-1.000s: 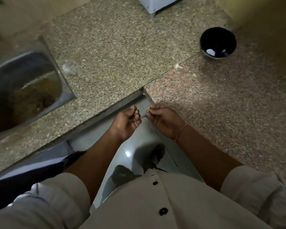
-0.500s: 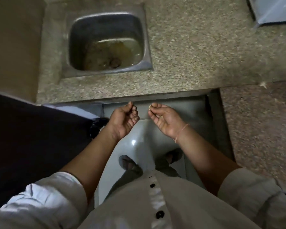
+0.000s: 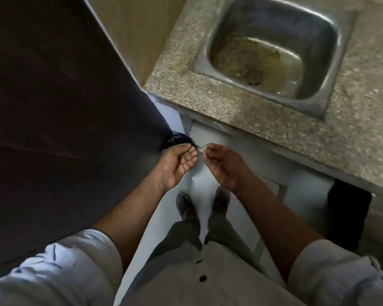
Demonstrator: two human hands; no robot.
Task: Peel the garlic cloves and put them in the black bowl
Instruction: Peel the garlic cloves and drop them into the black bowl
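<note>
While standing just in front of the sink (image 3: 274,25), holds both hands out over pale floor tiles (image 3: 198,184), below the sink's near-left corner. Pinches a tiny pale-gold garlic piece (image 3: 205,148) between thumb and forefinger of the right hand (image 3: 226,167); too small to tell clove from skin. Cups the left hand (image 3: 177,162) palm up just beside it, fingers loosely bent and closed on nothing, fingertips near the piece but apart from it.

Around the sink: speckled grey-beige stone counter (image 3: 230,107), gritty-looking, with the steel basin sunk into it. Inside the sink: murky yellowish water and brown residue round the drain. Left of the sink, past the counter's end: a beige strip of wall, then a broad dark panel (image 3: 53,107) filling that whole side. Below the sink's near-left corner, on the floor under the left hand: a dark ribbed round thing (image 3: 177,140), partly hidden, not identifiable. Farther from the sink: two sandalled feet (image 3: 186,206) on the tiles, grey trousers, a light buttoned shirt (image 3: 186,279). Beneath the counter, right of the sink: a black gap (image 3: 347,217).
</note>
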